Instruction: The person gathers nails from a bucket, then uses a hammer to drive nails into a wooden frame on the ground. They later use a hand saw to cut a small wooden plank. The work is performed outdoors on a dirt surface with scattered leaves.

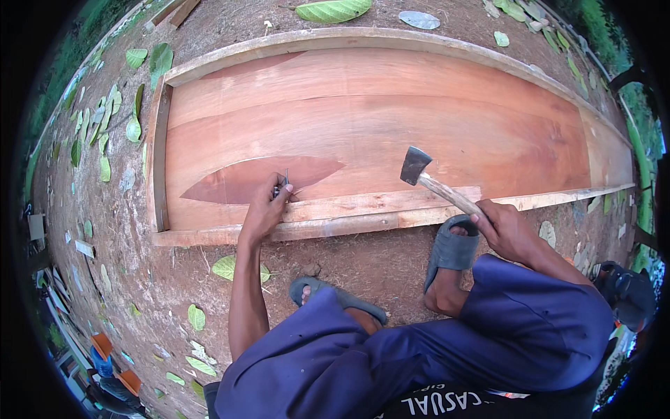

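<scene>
The hatchet (445, 192) is held by its handle in the right hand's (504, 225) tightly curled fingers, its head ahead of them. Left of these, the left hand's (264, 209) fingers pinch thin metal (286, 176) over a wooden panel (391, 126); leaves (333, 10) lie beyond both.

Brown earth ground (370, 269) beneath a framed wooden panel (391, 126), with leaves scattered around it.
Beyond the panel's far edge lie a large green leaf (333, 10) and a pale grey leaf (419, 19); wooden pieces (184, 13) rest past its far left corner. Left of the panel, many green leaves (160, 64) are strewn, with a short pale block (84, 248) among them. On the panel's near side lies a yellowish-green leaf (224, 267).
</scene>
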Available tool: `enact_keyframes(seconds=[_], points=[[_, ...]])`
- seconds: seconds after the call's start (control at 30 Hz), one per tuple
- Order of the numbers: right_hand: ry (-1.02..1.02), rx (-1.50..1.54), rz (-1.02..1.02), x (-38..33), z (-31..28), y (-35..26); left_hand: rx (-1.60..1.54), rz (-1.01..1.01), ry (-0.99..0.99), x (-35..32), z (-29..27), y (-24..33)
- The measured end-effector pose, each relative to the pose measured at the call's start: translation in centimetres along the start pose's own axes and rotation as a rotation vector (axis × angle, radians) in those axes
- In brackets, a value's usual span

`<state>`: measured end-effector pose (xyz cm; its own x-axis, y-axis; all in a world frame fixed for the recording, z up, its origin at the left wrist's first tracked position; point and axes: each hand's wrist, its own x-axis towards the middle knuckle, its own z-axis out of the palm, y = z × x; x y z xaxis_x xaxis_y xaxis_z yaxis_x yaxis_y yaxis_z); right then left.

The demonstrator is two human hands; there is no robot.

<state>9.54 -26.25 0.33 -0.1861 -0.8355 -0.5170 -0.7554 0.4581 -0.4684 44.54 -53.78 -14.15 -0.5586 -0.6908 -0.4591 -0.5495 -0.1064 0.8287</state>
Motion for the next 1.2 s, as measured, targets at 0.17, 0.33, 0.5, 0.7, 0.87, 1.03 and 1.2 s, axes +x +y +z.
enact_keyframes(seconds=[0.17, 0.33, 0.5, 0.7, 0.87, 1.03, 1.2], points=[[-0.135, -0.067, 0.042, 0.8, 1.4, 0.1, -0.008, -0.087, -0.013, 0.0, 0.9, 1.2], [-0.095, -0.115, 0.012, 0.0, 1.7, 0.3, -0.029, -0.077, -0.047, 0.6, 1.6, 0.8], [0.11, 0.022, -0.15, 1.1, 4.0, 1.2, 0.017, -0.101, -0.004, -0.3, 0.3, 0.9], [-0.087, -0.152, -0.003, 0.4, 3.9, 1.0, -0.04, -0.045, -0.03, 0.5, 1.1, 0.3], [-0.108, -0.158, 0.035, 0.2, 3.6, 1.0, -0.036, -0.138, -0.035, 0.8, 1.7, 1.5], [-0.073, -0.103, -0.038, 0.7, 4.3, 0.9, -0.056, -0.125, 0.019, -0.1, 0.6, 0.9], [-0.087, -0.106, -0.039, 0.6, 4.2, 0.8, -0.063, -0.056, 0.019, 0.2, 0.6, 0.0]])
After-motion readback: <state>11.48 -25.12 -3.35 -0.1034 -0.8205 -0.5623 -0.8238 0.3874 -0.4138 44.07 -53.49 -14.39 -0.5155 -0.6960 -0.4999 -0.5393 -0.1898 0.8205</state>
